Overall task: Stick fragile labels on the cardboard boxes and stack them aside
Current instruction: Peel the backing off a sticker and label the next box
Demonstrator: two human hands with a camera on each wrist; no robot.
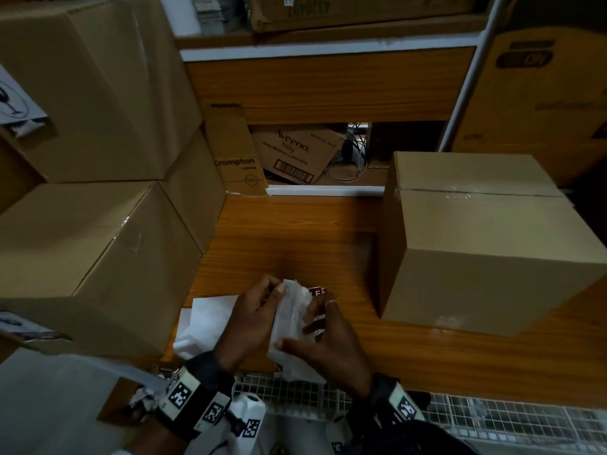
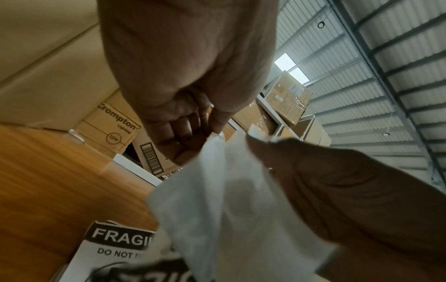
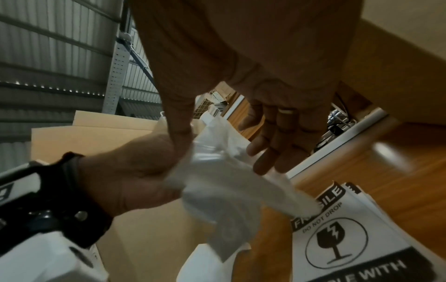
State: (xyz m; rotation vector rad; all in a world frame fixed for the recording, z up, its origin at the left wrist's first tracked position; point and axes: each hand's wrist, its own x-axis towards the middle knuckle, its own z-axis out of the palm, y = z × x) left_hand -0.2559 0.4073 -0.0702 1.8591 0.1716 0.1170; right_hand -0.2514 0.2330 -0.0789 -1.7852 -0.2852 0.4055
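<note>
Both hands (image 1: 253, 318) (image 1: 328, 343) pinch a white label sheet (image 1: 290, 318), long axis pointing away.

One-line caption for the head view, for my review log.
Both hands, left hand and right hand, hold a crumpled white backing sheet above fragile labels on the wooden table, between cardboard boxes.

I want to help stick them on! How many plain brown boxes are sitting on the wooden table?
3 that I can see: two stacked on the left, the upper box on the lower box, and one taped box on the right. More may be hidden beyond the left edge.
</note>
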